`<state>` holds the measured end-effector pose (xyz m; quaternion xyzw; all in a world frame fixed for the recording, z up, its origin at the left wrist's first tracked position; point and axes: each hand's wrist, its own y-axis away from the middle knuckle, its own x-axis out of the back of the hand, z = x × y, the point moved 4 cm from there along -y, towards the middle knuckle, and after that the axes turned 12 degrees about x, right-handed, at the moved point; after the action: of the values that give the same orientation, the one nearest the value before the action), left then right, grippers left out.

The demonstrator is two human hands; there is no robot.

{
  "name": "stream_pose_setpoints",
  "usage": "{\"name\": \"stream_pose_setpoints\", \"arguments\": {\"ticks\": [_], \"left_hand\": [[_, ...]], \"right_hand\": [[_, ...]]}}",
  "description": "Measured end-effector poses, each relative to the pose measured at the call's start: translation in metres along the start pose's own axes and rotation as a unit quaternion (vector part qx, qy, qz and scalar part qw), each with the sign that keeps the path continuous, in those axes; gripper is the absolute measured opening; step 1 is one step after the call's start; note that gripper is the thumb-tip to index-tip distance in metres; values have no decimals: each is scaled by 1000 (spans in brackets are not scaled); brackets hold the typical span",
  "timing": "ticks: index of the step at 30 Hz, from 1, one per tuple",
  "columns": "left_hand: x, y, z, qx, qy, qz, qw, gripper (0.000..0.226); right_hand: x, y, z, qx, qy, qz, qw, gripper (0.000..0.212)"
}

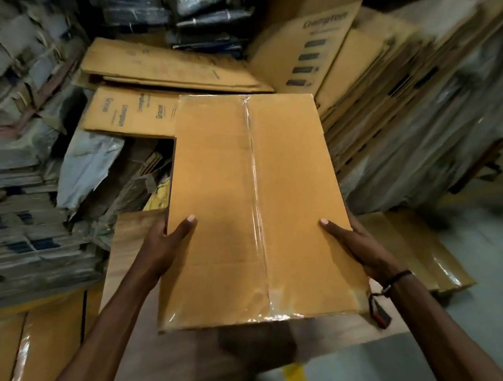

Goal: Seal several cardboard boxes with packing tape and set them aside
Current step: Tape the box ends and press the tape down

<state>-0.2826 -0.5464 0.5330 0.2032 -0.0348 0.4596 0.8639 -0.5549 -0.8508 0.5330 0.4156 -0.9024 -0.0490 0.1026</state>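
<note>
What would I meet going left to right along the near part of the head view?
Left hand → taped box it grips, clear tape down its middle → right hand → another taped box on the floor.

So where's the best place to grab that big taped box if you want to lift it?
Probably by its two long side edges, one hand from each side, as here: the left hand grips the left edge and the right hand the right, thumbs on top. The taped box is wide and flat, too broad for one hand, and the glossy tape down the middle seam offers no hold.
</note>
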Motion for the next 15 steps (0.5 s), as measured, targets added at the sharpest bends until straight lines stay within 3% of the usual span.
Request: {"name": "stream_pose_setpoints", "arguments": {"ticks": [6, 15], "left_hand": [[-67, 42, 68, -96, 6, -17, 995, 55], [-295, 106, 148, -141, 7, -123, 982, 57]], "right_hand": [[93, 51, -38, 67, -1, 85, 994, 64], [319, 158, -40, 101, 42, 216, 970, 57]]}}
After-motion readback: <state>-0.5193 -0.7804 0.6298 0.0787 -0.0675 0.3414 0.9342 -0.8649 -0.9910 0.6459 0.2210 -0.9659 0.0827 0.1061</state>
